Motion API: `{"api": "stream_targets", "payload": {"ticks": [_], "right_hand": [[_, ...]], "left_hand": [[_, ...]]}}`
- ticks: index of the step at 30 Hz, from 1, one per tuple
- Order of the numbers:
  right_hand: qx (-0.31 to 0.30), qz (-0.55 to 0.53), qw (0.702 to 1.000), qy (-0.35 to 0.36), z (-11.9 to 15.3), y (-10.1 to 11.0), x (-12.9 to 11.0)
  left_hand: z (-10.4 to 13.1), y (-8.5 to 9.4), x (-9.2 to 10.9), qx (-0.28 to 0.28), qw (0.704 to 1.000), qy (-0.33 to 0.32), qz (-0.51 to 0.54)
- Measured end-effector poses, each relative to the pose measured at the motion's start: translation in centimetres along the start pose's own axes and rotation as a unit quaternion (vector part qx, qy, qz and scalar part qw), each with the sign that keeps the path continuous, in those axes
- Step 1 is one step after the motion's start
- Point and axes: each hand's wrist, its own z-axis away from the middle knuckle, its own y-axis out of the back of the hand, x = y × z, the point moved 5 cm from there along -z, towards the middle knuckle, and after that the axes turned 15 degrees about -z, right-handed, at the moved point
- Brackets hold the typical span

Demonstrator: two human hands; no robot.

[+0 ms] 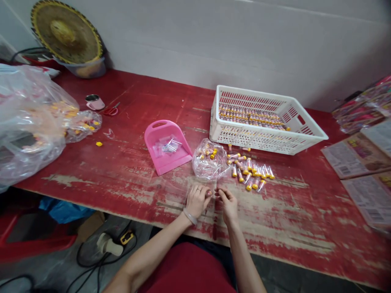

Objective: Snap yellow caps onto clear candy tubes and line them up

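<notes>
My left hand (196, 200), with a ring and a wristband, is closed near the table's front edge. A small pinkish piece (209, 193) shows between its thumb and fingers, too small to name. Just right of it my right hand (228, 204) makes a pinch, its fingertips close to that piece; whatever they hold is hidden. Beyond both hands lies a clear plastic bag (207, 169) with yellow-and-pink pieces in it. To the right of the bag, several small clear tubes with yellow caps (249, 167) are scattered on the red table (284, 219).
A white crate (259, 140) holds rows of tubes. A pink dustpan (167, 165) contains clear plastic pieces. Leftward are a yellow piece (99, 143), red scissors (111, 110), a pink mug (95, 102) and large plastic bags (30, 122). Printed boxes (366, 150) stand at right.
</notes>
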Motion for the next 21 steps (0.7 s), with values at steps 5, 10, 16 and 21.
{"api": "stream_targets", "payload": {"ticks": [5, 10, 16, 21], "right_hand": [[-0.015, 0.033, 0.999, 0.014, 0.1, 0.2, -0.1], [-0.124, 0.142, 0.981, 0.049, 0.9, -1.6, 0.0], [-0.146, 0.308, 0.92, 0.192, 2.0, -2.8, -1.1], [-0.105, 0.359, 0.884, 0.28, 2.0, -2.8, -2.0]], "left_hand": [[-0.9, -0.4, 0.1, -0.029, 0.999, 0.01, -0.028], [-0.8, -1.6, 0.0, -0.079, 0.996, 0.034, -0.014], [1.0, -1.3, -1.0, -0.03, 0.997, 0.063, 0.042], [2.4, -0.2, -2.8, 0.045, 0.986, 0.118, 0.105]]}}
